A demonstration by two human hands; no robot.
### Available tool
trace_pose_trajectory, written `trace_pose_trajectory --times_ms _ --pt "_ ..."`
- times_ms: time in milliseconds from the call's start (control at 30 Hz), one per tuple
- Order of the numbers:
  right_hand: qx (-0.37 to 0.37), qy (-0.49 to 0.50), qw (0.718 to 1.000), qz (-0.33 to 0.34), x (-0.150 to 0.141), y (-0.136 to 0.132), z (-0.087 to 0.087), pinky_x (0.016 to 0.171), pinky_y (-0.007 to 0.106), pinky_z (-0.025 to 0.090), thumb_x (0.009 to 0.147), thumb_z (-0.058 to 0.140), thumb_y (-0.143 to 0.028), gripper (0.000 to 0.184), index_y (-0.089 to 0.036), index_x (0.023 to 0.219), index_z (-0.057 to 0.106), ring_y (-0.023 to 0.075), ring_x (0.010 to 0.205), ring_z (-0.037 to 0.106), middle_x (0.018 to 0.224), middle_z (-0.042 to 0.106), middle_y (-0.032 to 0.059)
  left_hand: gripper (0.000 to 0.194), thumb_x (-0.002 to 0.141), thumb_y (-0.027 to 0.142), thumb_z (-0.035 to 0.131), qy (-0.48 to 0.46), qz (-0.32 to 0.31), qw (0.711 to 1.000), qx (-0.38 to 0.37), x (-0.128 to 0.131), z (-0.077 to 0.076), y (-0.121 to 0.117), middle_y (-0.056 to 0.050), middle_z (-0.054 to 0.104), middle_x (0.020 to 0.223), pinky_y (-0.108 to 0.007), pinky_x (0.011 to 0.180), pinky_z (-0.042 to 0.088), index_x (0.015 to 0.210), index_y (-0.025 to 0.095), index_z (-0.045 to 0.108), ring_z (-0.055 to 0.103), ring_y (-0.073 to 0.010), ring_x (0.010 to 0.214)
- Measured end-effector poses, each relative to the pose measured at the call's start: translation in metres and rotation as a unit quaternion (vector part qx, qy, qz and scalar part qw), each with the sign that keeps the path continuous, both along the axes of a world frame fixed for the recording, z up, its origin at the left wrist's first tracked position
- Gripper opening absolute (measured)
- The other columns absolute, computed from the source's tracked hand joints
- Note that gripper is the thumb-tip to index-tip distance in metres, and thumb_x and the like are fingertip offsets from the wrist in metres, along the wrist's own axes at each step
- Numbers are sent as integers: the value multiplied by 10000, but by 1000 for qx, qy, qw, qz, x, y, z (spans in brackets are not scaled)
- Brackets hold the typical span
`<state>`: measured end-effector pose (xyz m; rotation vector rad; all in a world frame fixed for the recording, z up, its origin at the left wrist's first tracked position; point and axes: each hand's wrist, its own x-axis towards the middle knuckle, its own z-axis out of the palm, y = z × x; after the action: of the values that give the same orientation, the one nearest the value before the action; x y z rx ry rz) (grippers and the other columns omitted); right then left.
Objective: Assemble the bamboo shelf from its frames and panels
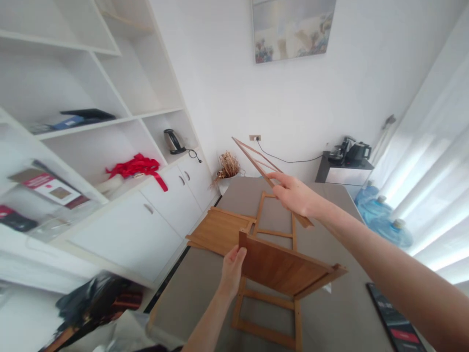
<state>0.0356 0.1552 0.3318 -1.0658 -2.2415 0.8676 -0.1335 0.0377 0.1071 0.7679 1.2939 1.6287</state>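
My left hand (230, 275) grips the left end of a brown wooden shelf panel (284, 266), tilted above the table, its thumb on the near face. Raised over the table's far part, my right hand (293, 194) is closed around one rail of a slim wooden side frame (252, 159), which slants up to the left. Beneath the tilted panel lies a ladder-like wooden frame (269, 335), partly hidden by it. Another flat wooden panel (216, 226) rests on the table's left side, beside the far rungs of a wooden frame (274, 233).
The grey-covered table (190, 293) reaches toward the wall. White shelving (128, 122) lines the left, holding a kettle (174, 142) and red ribbon (139, 166). Large blue water bottles (390, 230) stand at right. A dark flat box (394, 318) lies near the right edge.
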Motion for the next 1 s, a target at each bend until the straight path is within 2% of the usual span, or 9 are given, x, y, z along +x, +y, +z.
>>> trace_pose_trajectory --times_ms 133,333,433,567,633,700,767,833,1000 --pt "41 -89 995 7 -22 -10 -23 711 301 401 823 385 -247 450 -186 1253 505 219 856 584 997 655 92 408 705 445 680 -41 -6 999 5 -11 -19 -10 -110 698 884 -322 802 446 915 95 685 612 -217 857" --pt "16 -147 989 -8 -42 -27 -41 668 285 389 819 399 -223 396 -195 1188 540 219 831 594 958 671 89 376 757 427 642 -112 -33 993 8 -17 -37 -30 -116 701 972 -352 854 444 971 121 685 611 -255 968" --pt "18 -128 991 -19 -41 -22 -33 622 270 375 809 423 -245 318 -211 1063 611 187 747 576 882 665 55 348 762 421 640 -125 -18 992 8 -20 -41 -36 -114 705 970 -361 871 441 931 121 694 613 -260 979" --pt "12 -27 998 -48 -26 -8 4 511 243 331 786 481 -253 252 -199 970 643 120 535 486 653 590 10 373 705 435 692 -134 -1 991 -1 -23 -45 -40 -110 709 954 -377 907 425 902 118 700 615 -260 980" --pt "-37 51 997 -53 -14 -8 25 462 232 303 758 539 -245 268 -206 1006 631 90 450 425 603 555 -10 371 694 434 702 -136 -2 991 2 -25 -46 -41 -112 711 932 -384 914 420 883 115 700 617 -261 974" --pt "-102 129 985 -46 -3 -12 37 427 218 270 741 569 -246 328 -217 1067 601 68 399 370 565 519 -33 361 698 433 699 -138 -5 990 8 -26 -46 -42 -114 713 909 -391 909 422 865 113 700 623 -262 953" --pt "-145 175 973 -44 4 -21 36 399 214 242 744 560 -252 374 -217 1116 572 66 363 324 487 443 -62 357 698 435 700 -138 -3 990 11 -26 -46 -42 -114 715 894 -392 910 421 854 114 701 628 -260 937" --pt "-160 152 974 -45 6 -30 25 387 220 238 738 555 -249 412 -223 1149 561 82 356 324 443 388 -78 362 700 438 700 -139 -3 990 12 -26 -45 -43 -116 715 905 -392 928 411 863 115 705 627 -260 950" --pt "-68 -41 996 -40 -3 -54 -2 505 254 354 764 504 -262 330 -265 1065 636 145 543 517 641 595 -15 404 690 444 710 -151 -5 988 11 -26 -45 -42 -128 713 960 -406 971 382 925 115 711 603 -283 1028"
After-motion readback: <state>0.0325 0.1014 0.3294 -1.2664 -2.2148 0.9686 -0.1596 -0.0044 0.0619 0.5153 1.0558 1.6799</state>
